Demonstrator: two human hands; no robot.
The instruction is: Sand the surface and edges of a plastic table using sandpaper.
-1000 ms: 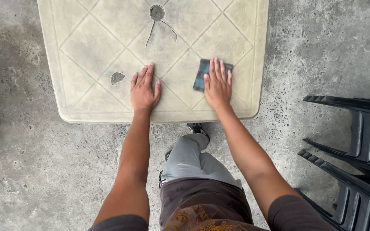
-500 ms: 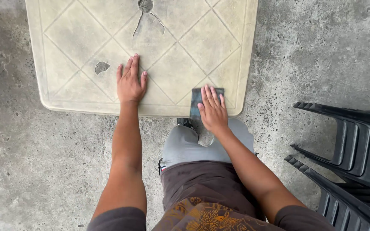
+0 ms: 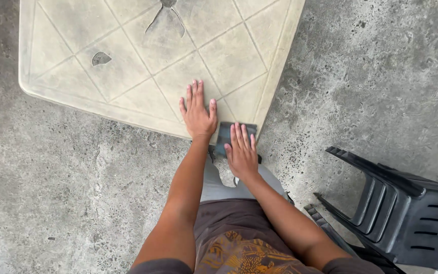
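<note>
Head view looks straight down on your grey concrete floor (image 3: 77, 193), which fills most of the frame, rough and stained. Across the top lies your cream plastic table (image 3: 128, 45), square with a diamond pattern pressed into its surface, a crack running from the centre hole at the upper edge and a small broken patch to the left. At the lower right stand the dark stacked plastic chairs (image 3: 401, 213), well apart from the table's corner. Below the table edge you see your own legs in grey and brown clothing.

Your left hand (image 3: 197, 114) lies flat on the table near its front corner, fingers straight and close together, palm down, gripping nothing. Your right hand (image 3: 241, 151) sits just beside it, to the right and nearer your body, also flat with fingers spread. It presses on a dark grey sanding sheet (image 3: 225, 134), which lies at the very corner of the table, partly hanging past the edge. The sheet shows above and left of your fingers; the rest is covered by your palm.
</note>
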